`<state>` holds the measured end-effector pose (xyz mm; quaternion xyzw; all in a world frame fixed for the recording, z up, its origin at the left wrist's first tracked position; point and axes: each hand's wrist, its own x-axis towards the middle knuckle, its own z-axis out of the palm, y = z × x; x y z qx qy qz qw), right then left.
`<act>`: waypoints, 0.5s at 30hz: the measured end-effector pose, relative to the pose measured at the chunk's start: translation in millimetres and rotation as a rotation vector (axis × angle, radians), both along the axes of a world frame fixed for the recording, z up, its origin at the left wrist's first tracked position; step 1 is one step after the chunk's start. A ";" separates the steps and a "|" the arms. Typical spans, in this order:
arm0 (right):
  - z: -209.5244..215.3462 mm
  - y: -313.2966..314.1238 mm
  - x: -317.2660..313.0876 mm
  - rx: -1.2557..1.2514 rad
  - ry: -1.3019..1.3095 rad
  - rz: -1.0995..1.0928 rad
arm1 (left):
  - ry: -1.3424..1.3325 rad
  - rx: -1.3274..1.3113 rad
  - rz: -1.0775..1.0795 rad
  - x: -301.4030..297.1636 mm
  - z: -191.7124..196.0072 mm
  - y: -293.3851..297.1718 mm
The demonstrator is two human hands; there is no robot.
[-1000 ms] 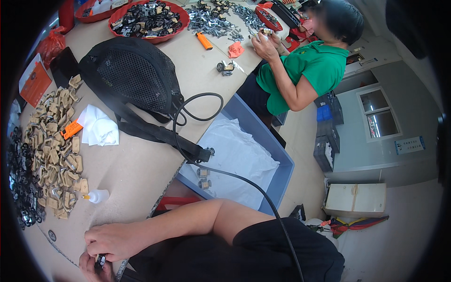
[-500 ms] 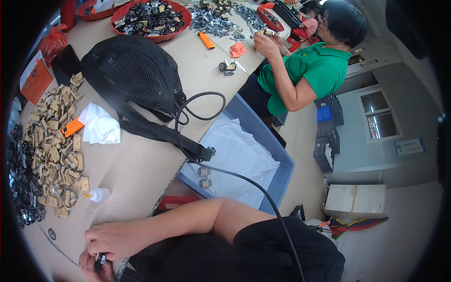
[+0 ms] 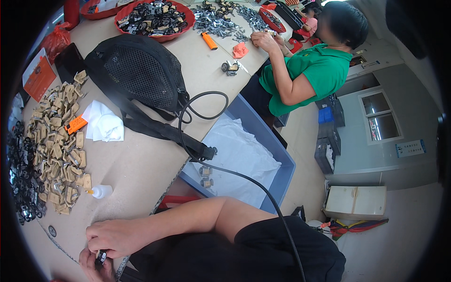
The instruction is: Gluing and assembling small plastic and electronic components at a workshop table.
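Observation:
My right hand (image 3: 117,235) rests at the near edge of the tan table (image 3: 136,169), its forearm running in from the right. Just below it, my left hand (image 3: 90,265) pinches a small black part (image 3: 100,257), and the right hand's fingers curl onto the same part. A small white squeeze bottle (image 3: 99,191) lies on the table just above my hands. To the left is a pile of tan flat pieces (image 3: 56,150), beside a heap of black metal parts (image 3: 21,174).
A black mesh bag (image 3: 138,70) with a strap, a white cloth (image 3: 105,123) and a black cable (image 3: 206,101) lie mid-table. A blue bin (image 3: 282,160) lined with white stands beside it. A co-worker in a green shirt (image 3: 314,70) works at the far end near a red tray (image 3: 155,19) of parts.
My hands stay in the same spot on the small black part. The view has drifted slightly; the co-worker's hands shift a little at the far end.

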<state>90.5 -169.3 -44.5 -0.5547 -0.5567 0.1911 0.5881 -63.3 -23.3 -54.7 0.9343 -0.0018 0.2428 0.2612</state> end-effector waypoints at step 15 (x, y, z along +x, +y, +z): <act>7.6 5.0 2.6 -0.150 0.001 0.021 | -0.144 0.050 0.042 12.6 21.3 -2.3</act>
